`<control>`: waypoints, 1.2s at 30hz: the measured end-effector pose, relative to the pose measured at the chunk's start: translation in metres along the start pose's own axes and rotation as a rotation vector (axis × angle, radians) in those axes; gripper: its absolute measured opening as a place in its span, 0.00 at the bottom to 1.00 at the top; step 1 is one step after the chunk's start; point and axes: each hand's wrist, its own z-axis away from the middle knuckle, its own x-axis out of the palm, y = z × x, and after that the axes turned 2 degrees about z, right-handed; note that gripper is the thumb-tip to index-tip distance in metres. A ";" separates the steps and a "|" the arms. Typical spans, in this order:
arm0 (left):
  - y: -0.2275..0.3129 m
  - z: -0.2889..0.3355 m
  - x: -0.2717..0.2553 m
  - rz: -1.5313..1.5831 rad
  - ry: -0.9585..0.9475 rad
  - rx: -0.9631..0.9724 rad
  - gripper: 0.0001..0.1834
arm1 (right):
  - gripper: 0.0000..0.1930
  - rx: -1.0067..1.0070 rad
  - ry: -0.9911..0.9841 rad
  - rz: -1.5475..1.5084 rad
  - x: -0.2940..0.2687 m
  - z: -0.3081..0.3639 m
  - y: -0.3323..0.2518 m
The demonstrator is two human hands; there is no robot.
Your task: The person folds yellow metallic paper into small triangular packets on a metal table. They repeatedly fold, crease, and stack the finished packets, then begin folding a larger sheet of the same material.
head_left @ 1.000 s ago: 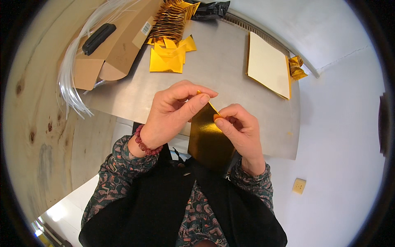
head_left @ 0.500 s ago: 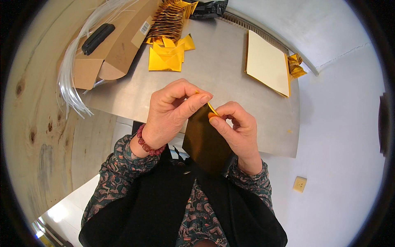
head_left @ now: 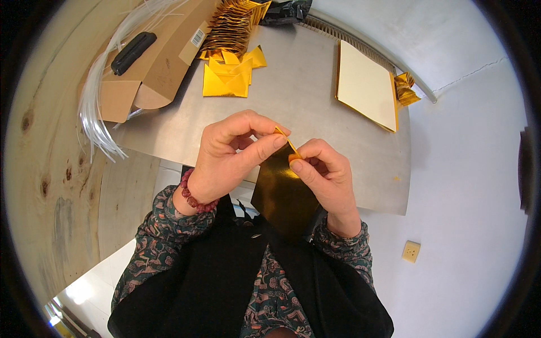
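A shiny gold foil paper sheet [head_left: 284, 194] hangs between my hands, its dark golden face toward me and a narrow folded strip along its upper edge. My left hand [head_left: 234, 143] pinches that edge between thumb and forefinger near its top corner. Lower down the same edge, my right hand [head_left: 324, 172] grips the fold between thumb and fingertips. Several folded gold foil pieces [head_left: 226, 79] lie on the metal table beyond my left hand. Behind them stands a dense row of folded gold pieces [head_left: 228, 31].
A stack of cream-faced sheets [head_left: 366, 84] lies at the far right of the metal table [head_left: 282, 73], beside crumpled gold foil [head_left: 406, 89]. At left, a cardboard box [head_left: 155, 73] carries a black object [head_left: 133, 53] and clear plastic strands [head_left: 93, 107]. A black plastic bag [head_left: 286, 11] lies at the back.
My left thumb and forefinger have shifted slightly toward the right along the folded edge. The sheet has tilted a little and catches more light. My right hand has barely moved.
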 end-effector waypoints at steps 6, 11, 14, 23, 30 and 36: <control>-0.005 0.000 0.002 0.060 0.031 0.019 0.05 | 0.03 0.015 -0.010 -0.002 -0.001 0.000 -0.001; -0.006 0.001 0.003 0.061 0.052 0.001 0.03 | 0.06 -0.015 0.015 0.013 -0.001 -0.002 -0.001; -0.007 0.002 0.003 0.075 0.061 -0.022 0.03 | 0.06 -0.027 0.008 0.014 -0.002 -0.004 -0.001; -0.008 0.001 0.006 0.078 0.067 -0.023 0.05 | 0.08 0.069 -0.046 -0.004 -0.007 -0.005 -0.003; 0.003 0.005 0.000 -0.069 -0.108 -0.228 0.09 | 0.08 0.111 -0.087 -0.064 -0.006 -0.004 -0.002; -0.004 0.003 -0.003 -0.153 -0.136 -0.199 0.07 | 0.09 0.075 -0.109 -0.101 -0.006 -0.006 0.000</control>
